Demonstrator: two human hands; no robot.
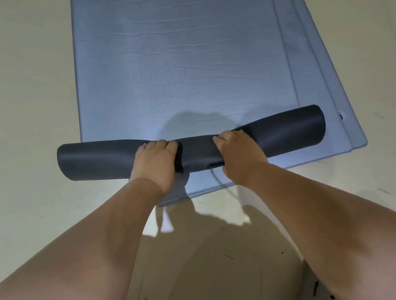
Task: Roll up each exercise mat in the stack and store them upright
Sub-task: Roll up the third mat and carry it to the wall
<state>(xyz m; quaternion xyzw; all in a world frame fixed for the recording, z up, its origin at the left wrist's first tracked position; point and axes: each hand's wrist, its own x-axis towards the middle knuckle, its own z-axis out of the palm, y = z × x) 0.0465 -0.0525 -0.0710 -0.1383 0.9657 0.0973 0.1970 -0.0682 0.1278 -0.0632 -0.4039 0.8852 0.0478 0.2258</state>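
Fingers (160, 145) of the left hand (155, 163) and right hand (239, 156) curl over the dark roll (103, 156), gripping its middle side by side. Its long axis runs crosswise, left to right. The unrolled top exercise mat (180, 52) extends straight away from both hands, atop the stack (354, 130) on the floor (11, 98). Both hands sit equally near, so rolling forward looks next.

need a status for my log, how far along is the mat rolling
Just begun. No finished roll is in view. The left hand and right hand grip a short roll at the near end of the top mat; most of it lies flat, with lower mats beneath.
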